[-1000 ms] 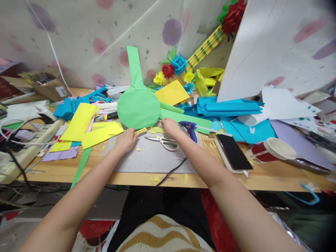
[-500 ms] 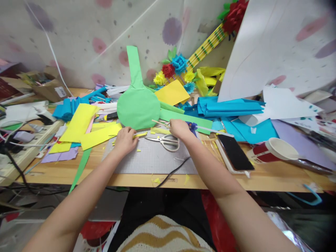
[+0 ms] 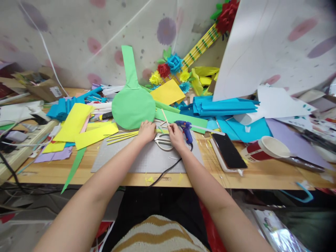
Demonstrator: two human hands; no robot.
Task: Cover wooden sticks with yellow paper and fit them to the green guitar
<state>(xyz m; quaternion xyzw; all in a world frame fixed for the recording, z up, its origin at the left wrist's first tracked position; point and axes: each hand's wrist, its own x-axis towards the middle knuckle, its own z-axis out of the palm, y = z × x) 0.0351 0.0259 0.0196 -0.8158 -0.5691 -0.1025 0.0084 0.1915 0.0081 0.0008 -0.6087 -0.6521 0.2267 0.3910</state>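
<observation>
My left hand [image 3: 147,131] is closed over the right part of several thin yellow sticks [image 3: 123,137], which fan out to the left across the grey cutting mat [image 3: 112,157]. My right hand [image 3: 175,134] pinches a slim wooden stick [image 3: 165,117] that points up and slightly left. Between the hands lie scissors with pale handles [image 3: 163,142], partly covered by my left hand. Just right of my right hand is a blue glue gun [image 3: 187,131] with a white glue stick in it. Behind both hands lies a round green paper shape [image 3: 133,108] with a strip rising from it.
Yellow paper pieces [image 3: 96,135] lie to the left. At right are a phone [image 3: 229,150], a paper cup [image 3: 266,148] and folded blue paper [image 3: 225,106]. A black cord [image 3: 165,172] crosses the mat. Paper flowers [image 3: 174,63] stand at the back.
My left hand has moved right, towards the scissors, and the yellow sticks now show to its left. The wooden stick in my right hand has swung from pointing left to pointing upward.
</observation>
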